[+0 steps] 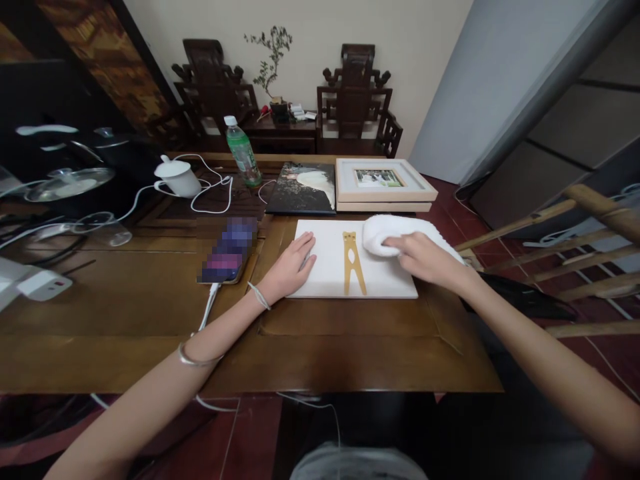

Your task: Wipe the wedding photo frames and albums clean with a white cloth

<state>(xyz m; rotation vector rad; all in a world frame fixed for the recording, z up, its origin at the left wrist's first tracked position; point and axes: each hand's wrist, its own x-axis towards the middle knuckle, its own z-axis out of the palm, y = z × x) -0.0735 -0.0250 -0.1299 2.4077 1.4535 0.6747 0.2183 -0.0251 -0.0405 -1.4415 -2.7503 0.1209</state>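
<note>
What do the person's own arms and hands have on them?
The left hand is gloveless, with a slim pale bracelet at the wrist and a silver-coloured bangle higher up. The right hand is gloveless too, no jewellery visible. Neither forearm shows a sleeve.

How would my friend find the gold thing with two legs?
On the wooden table, find the white board under the left hand. The gold thing is on that board, just left of the fluffy white cloth. Unlike its white neighbours, it has two legs.

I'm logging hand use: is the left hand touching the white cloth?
No, the right hand touches the white cloth; the left hand rests on the white board.
</note>
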